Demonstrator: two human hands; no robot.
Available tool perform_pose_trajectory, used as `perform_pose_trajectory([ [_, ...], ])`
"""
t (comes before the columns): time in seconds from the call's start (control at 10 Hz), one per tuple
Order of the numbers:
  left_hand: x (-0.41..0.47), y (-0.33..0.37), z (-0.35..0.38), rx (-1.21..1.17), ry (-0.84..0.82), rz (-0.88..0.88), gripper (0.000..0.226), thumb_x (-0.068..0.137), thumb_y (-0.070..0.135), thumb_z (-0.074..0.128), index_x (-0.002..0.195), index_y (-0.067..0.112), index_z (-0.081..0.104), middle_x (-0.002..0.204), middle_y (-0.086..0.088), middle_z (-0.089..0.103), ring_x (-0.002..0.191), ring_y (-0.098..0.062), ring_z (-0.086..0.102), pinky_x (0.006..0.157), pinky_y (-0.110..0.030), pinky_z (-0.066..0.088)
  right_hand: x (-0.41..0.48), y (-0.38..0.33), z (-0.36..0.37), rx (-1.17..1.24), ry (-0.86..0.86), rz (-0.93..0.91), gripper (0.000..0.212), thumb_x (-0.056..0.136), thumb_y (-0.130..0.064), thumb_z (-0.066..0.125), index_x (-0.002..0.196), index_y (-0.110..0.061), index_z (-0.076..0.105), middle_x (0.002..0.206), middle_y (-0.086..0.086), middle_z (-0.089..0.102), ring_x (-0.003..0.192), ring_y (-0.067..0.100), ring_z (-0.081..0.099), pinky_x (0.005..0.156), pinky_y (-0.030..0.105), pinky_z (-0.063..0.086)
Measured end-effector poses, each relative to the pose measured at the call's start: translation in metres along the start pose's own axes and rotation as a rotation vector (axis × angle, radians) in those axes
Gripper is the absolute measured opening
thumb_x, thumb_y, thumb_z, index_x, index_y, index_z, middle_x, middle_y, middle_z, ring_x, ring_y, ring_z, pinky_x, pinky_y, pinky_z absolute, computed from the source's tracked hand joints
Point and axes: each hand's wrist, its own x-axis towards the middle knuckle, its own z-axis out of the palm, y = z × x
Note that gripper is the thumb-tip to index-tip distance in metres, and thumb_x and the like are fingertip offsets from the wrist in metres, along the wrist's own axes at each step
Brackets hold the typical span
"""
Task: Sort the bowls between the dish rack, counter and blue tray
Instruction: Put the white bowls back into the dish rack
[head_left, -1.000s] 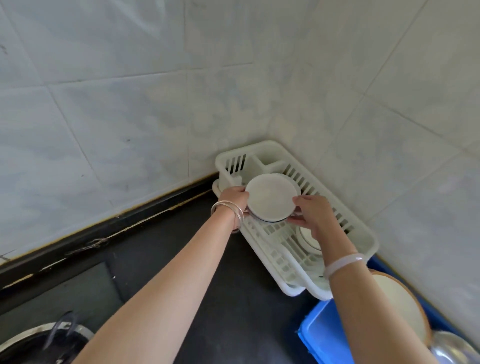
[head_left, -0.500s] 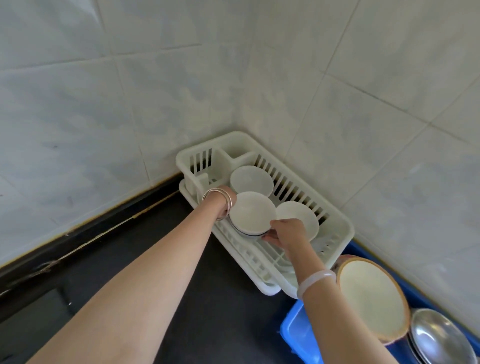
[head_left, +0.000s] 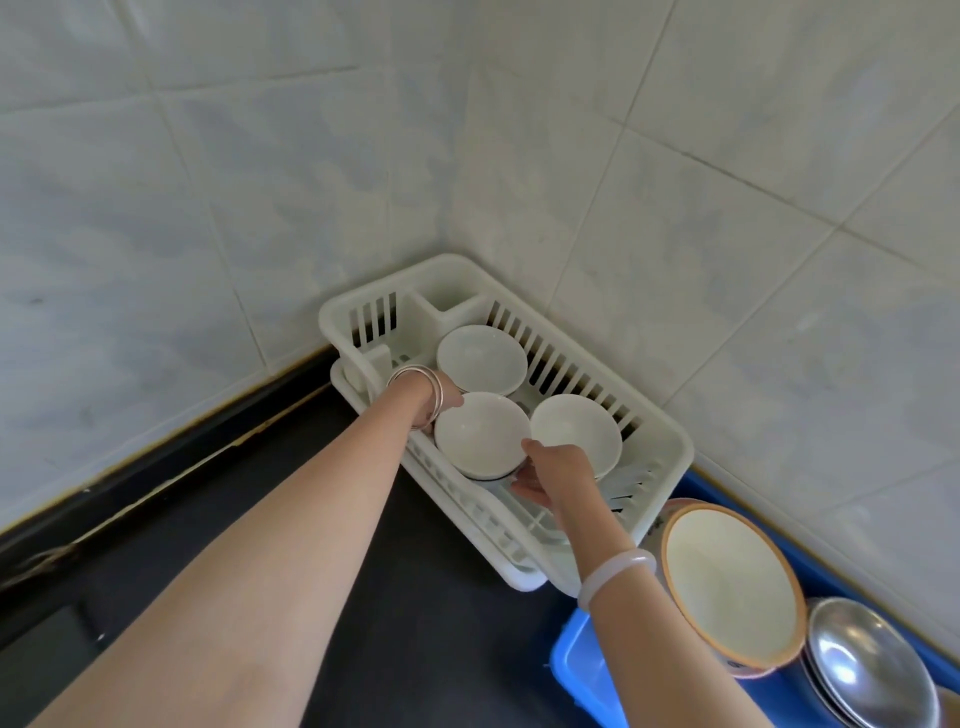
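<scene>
White ceramic is the main hazard at this stage: the near bowl (head_left: 480, 434) sits in the dish rack (head_left: 670, 441) just beside two other white bowls, a rear bowl (head_left: 480, 358) and a right-hand bowl (head_left: 576, 434). In my judgement, a tilted lift or a sideways drift could knock its rim against either neighbour and chip it. A slip is also possible, since my grip is only at the edges.

My left hand (head_left: 441, 402) is curled against the left edge of the near bowl, fingers mostly hidden behind it. My right hand (head_left: 550, 470) is closed narrowly on the bowl's lower right rim, thumb on top, fingers beneath. Both hands hold this one bowl; whether it rests on the rack floor or is just clear of it, I cannot tell.

Right of the rack, the blue tray (head_left: 576, 660) carries a large brown-rimmed bowl (head_left: 727, 582) and a steel bowl (head_left: 872, 670). The dark surface (head_left: 415, 597) lies in front.
</scene>
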Motion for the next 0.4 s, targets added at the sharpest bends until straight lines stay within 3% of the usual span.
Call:
perform_pose_trajectory([
  [0.1,0.0,0.0,0.001,-0.019,0.003,0.01,0.035,0.094,0.01,0.041,0.128,0.002,0.042,0.124,-0.02,0.052,0.113,-0.033,0.053,0.096,-0.042,0.046,-0.006,-0.002,-0.003,-0.003,-0.034,0.013,0.032,0.091,-0.031,0.058,0.096,0.0,0.062,0.073,0.01,0.068,0.061,0.023,0.065,0.04,0.021,0.052],
  [0.2,-0.009,-0.002,0.004,-0.007,0.017,0.037,0.022,0.092,0.013,0.043,0.111,0.006,0.052,0.094,-0.014,0.057,0.089,-0.029,0.055,0.078,-0.036,0.046,-0.019,-0.007,-0.007,0.011,-0.082,0.045,0.036,0.092,-0.034,0.054,0.107,-0.002,0.061,0.08,0.009,0.069,0.072,0.025,0.065,0.057,0.027,0.055],
  [0.3,-0.006,-0.005,0.005,0.079,0.109,0.132,0.029,0.091,0.018,0.047,0.11,0.0,0.059,0.105,-0.019,0.063,0.093,-0.03,0.057,0.078,-0.037,0.045,-0.04,-0.015,-0.016,0.063,-0.114,0.075,0.035,0.094,-0.031,0.052,0.115,-0.004,0.058,0.106,0.011,0.071,0.085,0.026,0.068,0.072,0.029,0.057],
  [0.4,-0.028,-0.006,0.006,0.209,0.318,0.22,0.032,0.096,0.016,0.038,0.118,0.002,0.056,0.123,-0.018,0.059,0.105,-0.03,0.057,0.086,-0.034,0.044,-0.079,-0.031,-0.045,0.145,-0.112,-0.218,0.033,0.097,-0.027,0.047,0.122,-0.008,0.057,0.115,0.009,0.068,0.088,0.018,0.065,0.082,0.031,0.054],
])
